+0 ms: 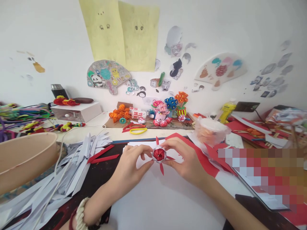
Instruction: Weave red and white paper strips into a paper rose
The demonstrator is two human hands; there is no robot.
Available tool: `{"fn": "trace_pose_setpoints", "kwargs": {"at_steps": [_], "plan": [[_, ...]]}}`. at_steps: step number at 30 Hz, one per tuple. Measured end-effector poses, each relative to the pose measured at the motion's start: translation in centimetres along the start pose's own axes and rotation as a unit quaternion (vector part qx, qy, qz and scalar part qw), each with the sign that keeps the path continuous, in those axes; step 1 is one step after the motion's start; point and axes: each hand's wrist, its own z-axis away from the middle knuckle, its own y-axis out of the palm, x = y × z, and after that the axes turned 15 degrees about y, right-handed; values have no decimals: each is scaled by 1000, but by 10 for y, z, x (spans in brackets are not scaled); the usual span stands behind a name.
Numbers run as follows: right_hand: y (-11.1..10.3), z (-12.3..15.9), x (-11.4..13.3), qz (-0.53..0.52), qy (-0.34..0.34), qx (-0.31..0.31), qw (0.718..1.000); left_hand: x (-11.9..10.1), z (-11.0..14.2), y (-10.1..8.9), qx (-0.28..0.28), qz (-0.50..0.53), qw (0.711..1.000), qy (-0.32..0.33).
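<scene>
Between my two hands is a small folded paper flower (159, 154), white outside with a red centre and several red pointed strips sticking out around it. My left hand (134, 164) pinches its left side between thumb and fingers. On the right side, my right hand (183, 159) grips it the same way. The flower is held above white paper sheets (153, 198). Two loose red paper strips (103, 155) lie to the left of my left hand. Red paper (203, 159) lies behind and to the right of my right hand.
Folded white paper strips (69, 172) pile up at left beside a beige basin (28, 156). Ahead stand craft flowers (171, 103), yellow-handled scissors (138, 131) and finished paper balls (161, 122). At right are a plastic-wrapped tub (211, 129), a yellow bottle (227, 111) and a blurred-out tablet-like slab (266, 198).
</scene>
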Motion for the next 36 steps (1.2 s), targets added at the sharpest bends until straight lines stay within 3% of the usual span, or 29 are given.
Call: {"fn": "trace_pose_setpoints", "kwargs": {"at_steps": [14,27,33,36], "plan": [[-1,-1,-2,16,-50,-38,998,3,0,2,3,-15,1000,18],[1,0,-3,9,-59,-11,998,4,1,2,8,3,1000,18],[-2,-1,0,-54,11,-5,998,-2,1,0,-33,3,999,23],[-4,-2,2,-140,76,9,987,-5,2,-4,-89,3,993,73]]}}
